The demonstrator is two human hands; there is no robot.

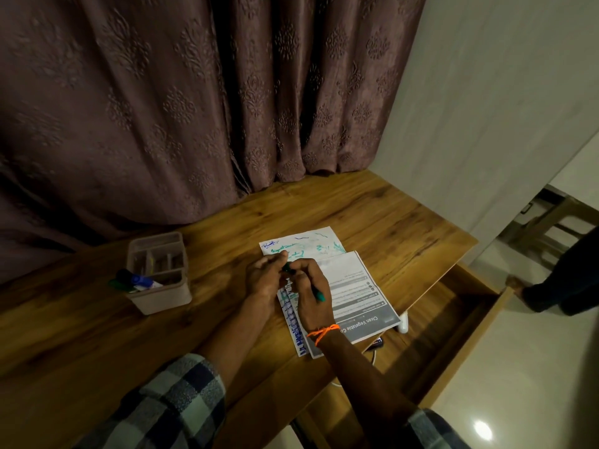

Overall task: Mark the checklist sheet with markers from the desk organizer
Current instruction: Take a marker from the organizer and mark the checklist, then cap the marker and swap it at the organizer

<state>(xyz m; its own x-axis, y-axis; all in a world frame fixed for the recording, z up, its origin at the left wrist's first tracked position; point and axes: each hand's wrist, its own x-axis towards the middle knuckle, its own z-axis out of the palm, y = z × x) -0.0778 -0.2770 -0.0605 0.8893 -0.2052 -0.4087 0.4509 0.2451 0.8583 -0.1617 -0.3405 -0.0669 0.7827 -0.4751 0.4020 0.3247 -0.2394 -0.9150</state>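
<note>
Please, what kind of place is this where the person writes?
Probably a room in a home, at a study desk. A wooden desk stands against a patterned curtain, with a desk organizer of markers and an open drawer.

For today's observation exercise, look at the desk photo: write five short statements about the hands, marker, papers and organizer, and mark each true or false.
1. The right hand holds a green marker. True.
2. The desk organizer stands to the right of the papers. False: it stands to their left.
3. The printed checklist sheet lies on top of a scribbled sheet. True.
4. The left hand rests inside the organizer. False: it meets the right hand at the marker's far end, over the papers.
5. An orange thread circles the left wrist. False: it is on the right wrist.
</note>
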